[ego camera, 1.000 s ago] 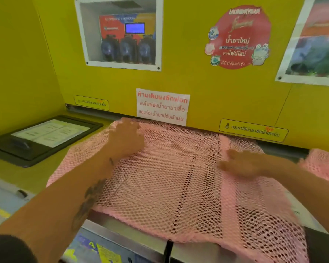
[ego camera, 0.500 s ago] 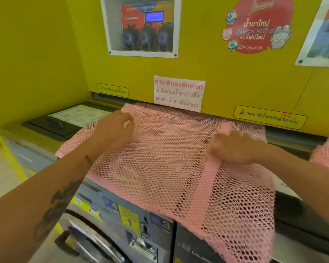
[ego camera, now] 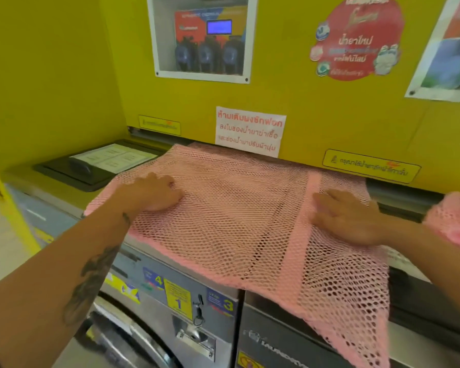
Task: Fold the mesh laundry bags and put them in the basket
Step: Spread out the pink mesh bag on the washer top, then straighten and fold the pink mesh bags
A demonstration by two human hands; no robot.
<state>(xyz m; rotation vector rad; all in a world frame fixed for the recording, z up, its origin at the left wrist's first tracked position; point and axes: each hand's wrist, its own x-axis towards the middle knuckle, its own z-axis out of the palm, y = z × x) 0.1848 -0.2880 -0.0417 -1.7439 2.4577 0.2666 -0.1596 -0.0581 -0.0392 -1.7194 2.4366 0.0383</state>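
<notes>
A pink mesh laundry bag [ego camera: 239, 219] lies spread across the top of the washing machines [ego camera: 170, 296], its near-right corner hanging over the front edge. The left hand [ego camera: 152, 192] presses down on its left side with fingers curled, and the right hand [ego camera: 348, 216] lies open and flat beside the solid pink seam band [ego camera: 307, 211]; neither grips the cloth. The overhanging corner could drag the slippery mesh off the edge if either hand lifts, and a second pink bundle [ego camera: 454, 219] sits close at far right, where it might snag.

Two steel washers [ego camera: 170, 301] stand below a yellow wall [ego camera: 316, 107].
</notes>
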